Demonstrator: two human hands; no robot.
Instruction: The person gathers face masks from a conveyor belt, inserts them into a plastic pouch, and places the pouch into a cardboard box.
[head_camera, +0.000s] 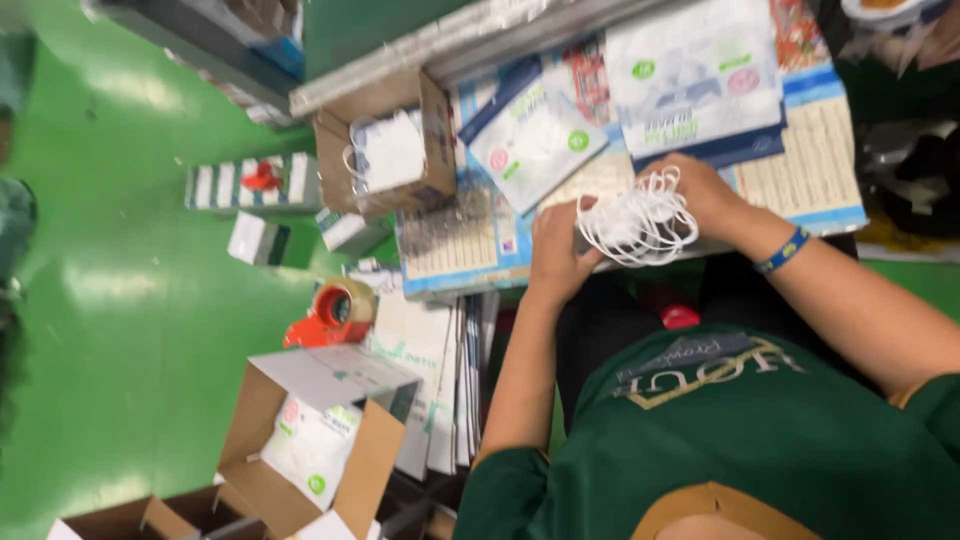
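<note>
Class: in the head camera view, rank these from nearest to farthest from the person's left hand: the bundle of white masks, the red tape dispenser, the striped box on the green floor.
Measured from the left hand:
1. Bundle of white masks: touching the hand, on its right in the picture.
2. Red tape dispenser: to the left, by the table edge.
3. Striped box: farthest left, on the green floor.

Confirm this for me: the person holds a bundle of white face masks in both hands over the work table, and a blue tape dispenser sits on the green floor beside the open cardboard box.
Not quite. The tape dispenser is red, not blue, as the head view shows. The rest stands: the left hand and right hand hold the bundle of white face masks over the work table, and the dispenser sits on the green floor beside the open cardboard box.
</note>
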